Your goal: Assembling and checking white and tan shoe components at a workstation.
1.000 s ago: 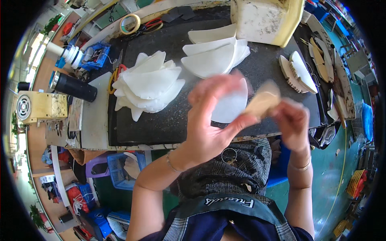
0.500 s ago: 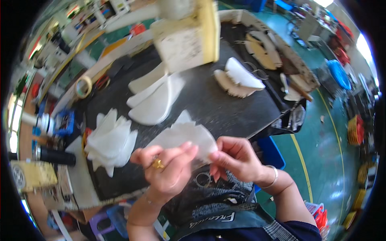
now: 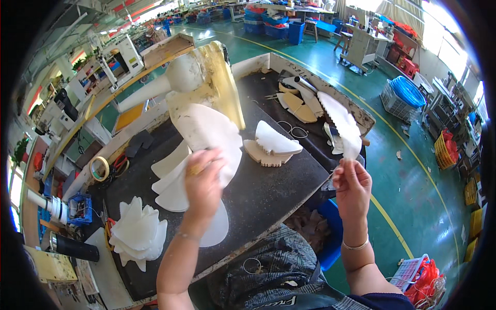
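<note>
- Two hands are up over the near edge of the black worktable (image 3: 279, 191): the left hand (image 3: 204, 181) is closed on a broad white curved sheet (image 3: 209, 134), fingers wrapped over its lower part, and the right hand (image 3: 352, 182) pinches the bottom end of a long, narrow white strip (image 3: 341, 121) held upright, off to the right beyond the table's corner.
- To handle them well, I judge each grip should stay near the piece's edge so the thin material does not crease, and the tall strip should stay vertical so it clears what lies beneath.
- Just below the left hand, more white sheets (image 3: 173, 181) lie fanned on the table; a spiky white stack (image 3: 137, 235) sits near the left front corner.
- Bare black surface lies between the hands, the best room for setting anything down.
- Mid-table, a toothed beige-and-white stack (image 3: 271, 144) stands close to the strip's path.
- Farther back, the yellowed machine block (image 3: 217, 72) and the raised rim (image 3: 268, 59) close off the rear.
</note>
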`<move>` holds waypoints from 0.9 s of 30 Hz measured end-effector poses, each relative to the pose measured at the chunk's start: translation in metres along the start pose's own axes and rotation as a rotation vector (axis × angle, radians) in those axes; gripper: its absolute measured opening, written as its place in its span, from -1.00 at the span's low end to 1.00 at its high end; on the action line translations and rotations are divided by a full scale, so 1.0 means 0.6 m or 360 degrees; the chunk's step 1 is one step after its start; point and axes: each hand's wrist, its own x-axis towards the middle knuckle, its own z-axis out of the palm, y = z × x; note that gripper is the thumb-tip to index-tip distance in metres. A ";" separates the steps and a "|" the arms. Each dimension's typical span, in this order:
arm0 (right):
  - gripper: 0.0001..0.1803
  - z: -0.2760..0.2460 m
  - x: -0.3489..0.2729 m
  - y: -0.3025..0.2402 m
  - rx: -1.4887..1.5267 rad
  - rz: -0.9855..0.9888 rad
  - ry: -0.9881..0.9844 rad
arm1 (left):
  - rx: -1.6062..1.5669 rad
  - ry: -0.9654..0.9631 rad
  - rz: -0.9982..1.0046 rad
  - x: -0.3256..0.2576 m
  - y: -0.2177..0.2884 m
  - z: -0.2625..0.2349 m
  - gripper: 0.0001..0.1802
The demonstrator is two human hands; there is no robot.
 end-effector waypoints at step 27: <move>-0.82 0.108 -0.122 0.035 -0.0441 0.0158 -0.1692 | -0.1426 -0.0656 -0.1128 -0.064 0.162 -0.156 -0.75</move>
